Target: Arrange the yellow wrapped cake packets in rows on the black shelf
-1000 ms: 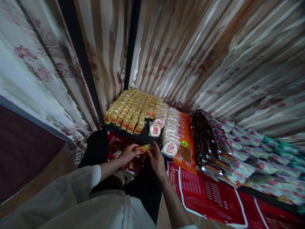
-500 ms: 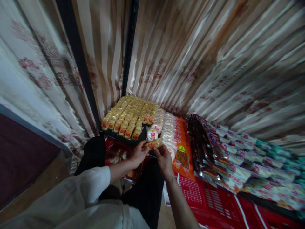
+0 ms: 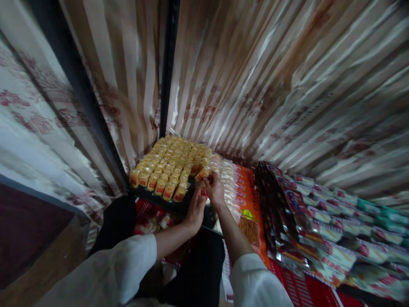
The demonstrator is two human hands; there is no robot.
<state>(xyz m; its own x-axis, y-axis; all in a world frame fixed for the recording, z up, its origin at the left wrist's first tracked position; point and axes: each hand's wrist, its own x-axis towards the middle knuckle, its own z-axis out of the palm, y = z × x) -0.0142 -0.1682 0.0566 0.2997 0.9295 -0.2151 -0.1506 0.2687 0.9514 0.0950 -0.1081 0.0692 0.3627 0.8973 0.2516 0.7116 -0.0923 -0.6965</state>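
My right hand (image 3: 214, 191) pinches a small yellow wrapped cake (image 3: 203, 173) at the near right end of the rows of wrapped yellow cakes (image 3: 166, 164). These stand in close rows on a black tray (image 3: 159, 199). Lower and to the left, my left hand (image 3: 195, 213) is open, fingers stretched out and side by side. Its fingertips lie against or just beside a white round packet with a red label (image 3: 203, 192), which the hands partly hide. More white wrapped packets (image 3: 229, 177) run in rows to the right of my right hand.
An orange pack (image 3: 251, 213) lies right of the white packets, followed by dark packets (image 3: 271, 213) and white-and-green packets (image 3: 332, 230). Red crates (image 3: 292, 283) are below. Printed striped curtains (image 3: 223, 76) and a dark upright post (image 3: 169, 64) stand behind.
My right hand has carried the cake from near the tray's front edge up and away from me to the yellow rows. My left hand has let go of it and moved slightly right.
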